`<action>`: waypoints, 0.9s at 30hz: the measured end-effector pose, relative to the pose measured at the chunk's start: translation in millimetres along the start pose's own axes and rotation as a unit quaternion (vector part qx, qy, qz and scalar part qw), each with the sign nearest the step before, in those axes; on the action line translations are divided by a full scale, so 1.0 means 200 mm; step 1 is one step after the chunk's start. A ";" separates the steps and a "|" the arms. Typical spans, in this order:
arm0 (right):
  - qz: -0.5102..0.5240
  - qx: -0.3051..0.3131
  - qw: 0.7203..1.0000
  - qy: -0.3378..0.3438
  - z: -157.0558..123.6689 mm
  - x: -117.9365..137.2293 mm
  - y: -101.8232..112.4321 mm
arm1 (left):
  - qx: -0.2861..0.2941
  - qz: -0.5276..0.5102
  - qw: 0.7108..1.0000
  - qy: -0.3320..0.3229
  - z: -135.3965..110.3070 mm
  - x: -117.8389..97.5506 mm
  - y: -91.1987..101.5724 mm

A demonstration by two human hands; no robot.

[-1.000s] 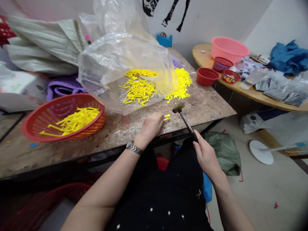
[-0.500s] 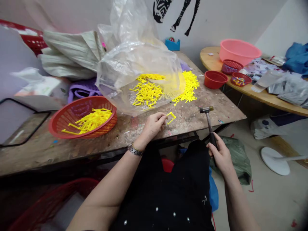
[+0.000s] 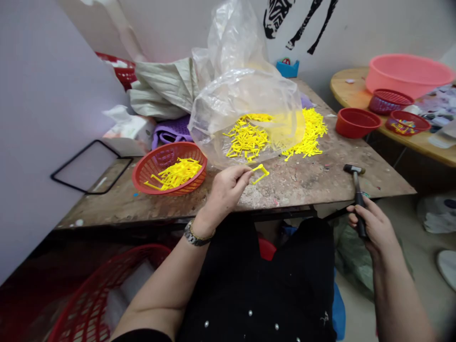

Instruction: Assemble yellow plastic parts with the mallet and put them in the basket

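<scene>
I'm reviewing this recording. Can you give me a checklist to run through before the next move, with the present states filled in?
1. Left hand has the yellow piece: ok, pinched between thumb and fingers.
2. Right hand has the hammer by its handle: ok.
3. Hammer head apart from the left hand: ok, well off to the right.
4. Yellow piece resting on the table: cannot tell; contact isn't clear from this angle.
5. Basket upright: ok, with yellow pieces inside.
6. All loose pieces inside the bag or basket: not ok; a pile lies beside the bag.
</scene>
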State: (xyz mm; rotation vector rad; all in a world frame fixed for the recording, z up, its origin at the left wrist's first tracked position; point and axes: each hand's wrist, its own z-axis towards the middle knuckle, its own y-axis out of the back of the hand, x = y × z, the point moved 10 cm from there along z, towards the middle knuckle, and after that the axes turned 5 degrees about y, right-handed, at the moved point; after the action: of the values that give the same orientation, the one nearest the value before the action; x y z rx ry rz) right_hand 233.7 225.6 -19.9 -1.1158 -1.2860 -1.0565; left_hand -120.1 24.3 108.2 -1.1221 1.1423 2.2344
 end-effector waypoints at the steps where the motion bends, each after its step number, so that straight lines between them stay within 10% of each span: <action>1: 0.006 -0.002 1.000 -0.002 0.02 0.00 0.00 | -0.018 0.020 1.000 -0.008 -0.01 -0.02 0.06; 12: -0.049 0.023 0.998 -0.017 0.15 -0.09 0.04 | -0.230 0.243 0.940 0.066 -0.07 0.12 0.74; 19: -0.075 0.025 0.996 -0.036 0.15 -0.20 0.13 | -0.239 0.294 0.918 0.122 -0.08 0.28 0.83; 27: -0.018 -0.115 0.993 0.007 0.03 -0.31 0.29 | -0.203 0.343 0.905 0.150 -0.09 0.34 0.85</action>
State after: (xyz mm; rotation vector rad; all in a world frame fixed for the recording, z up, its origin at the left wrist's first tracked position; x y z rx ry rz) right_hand 289.0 238.6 -82.7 -1.2590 -1.1986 -1.2622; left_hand -259.6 -91.7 131.9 -1.4259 1.3960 3.0262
